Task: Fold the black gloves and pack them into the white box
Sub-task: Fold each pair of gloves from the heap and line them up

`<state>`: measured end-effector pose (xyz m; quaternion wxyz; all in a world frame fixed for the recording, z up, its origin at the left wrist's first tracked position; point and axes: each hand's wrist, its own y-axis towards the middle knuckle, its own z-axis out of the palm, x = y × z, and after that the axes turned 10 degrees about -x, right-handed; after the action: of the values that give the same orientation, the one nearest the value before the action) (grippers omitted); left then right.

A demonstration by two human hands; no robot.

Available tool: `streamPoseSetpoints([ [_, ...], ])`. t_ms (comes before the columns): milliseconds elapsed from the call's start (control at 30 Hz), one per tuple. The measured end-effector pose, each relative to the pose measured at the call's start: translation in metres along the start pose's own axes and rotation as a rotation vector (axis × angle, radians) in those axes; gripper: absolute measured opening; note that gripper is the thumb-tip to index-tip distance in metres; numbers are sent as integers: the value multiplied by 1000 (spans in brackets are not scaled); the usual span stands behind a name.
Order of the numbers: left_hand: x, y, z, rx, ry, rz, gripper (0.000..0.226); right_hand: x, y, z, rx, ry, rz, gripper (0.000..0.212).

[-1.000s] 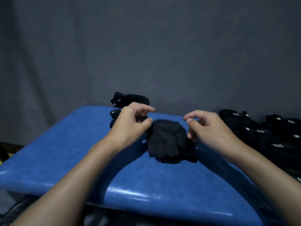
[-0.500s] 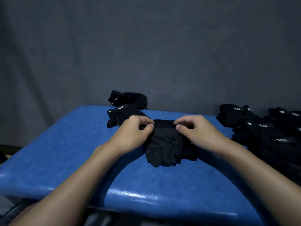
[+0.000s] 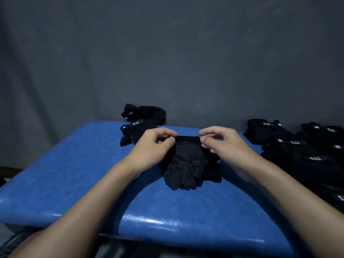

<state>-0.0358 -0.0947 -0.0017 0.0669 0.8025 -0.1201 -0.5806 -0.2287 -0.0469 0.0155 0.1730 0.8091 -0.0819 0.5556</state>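
Gloves (image 3: 186, 161) — left grip (image 3: 154, 144) pinches the cuff, right grip (image 3: 225, 144) curled, perhaps touching.

Left grip (image 3: 151, 146), right grip (image 3: 225, 144) bare (forearms (image 3: 104, 187) too, seemingly).

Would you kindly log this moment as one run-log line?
stage: folding; black glove lying on blue table; left hand, right hand at its far corners, grip unclear; white box unseen
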Motion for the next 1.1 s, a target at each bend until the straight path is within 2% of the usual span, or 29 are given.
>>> streamPoseSetpoints([
  [133,7,2,1,5,194,18,17,-2,0,3,86,-130,-1,14],
  [200,5,2,1,19,210,12,19,-1,0,4,92,-129,1,16],
  [367,-1,0,-1,23,72,-36,25,4,0,2,23,-18,-11,22],
  [567,-8,-1,-4,-41,-176,-76,17,10,-2,-2,-27,205,-9,20],
  [667,-9,-5,-2,23,-148,-54,18,8,-1,-4,-85,260,-9,11],
  [733,-11,-8,-1,77,-118,-39,19,6,-1,-6,-102,222,14,16],
  [900,-10,-12,0,112,-42,43,17,6,-8,-15,67,12,38,38],
  [1033,-1,-11,-1,129,151,108,17,9,-16,-36,248,-220,50,34],
  [1100,4,-10,-1,129,239,121,21,10,-18,-40,271,-356,5,32],
])
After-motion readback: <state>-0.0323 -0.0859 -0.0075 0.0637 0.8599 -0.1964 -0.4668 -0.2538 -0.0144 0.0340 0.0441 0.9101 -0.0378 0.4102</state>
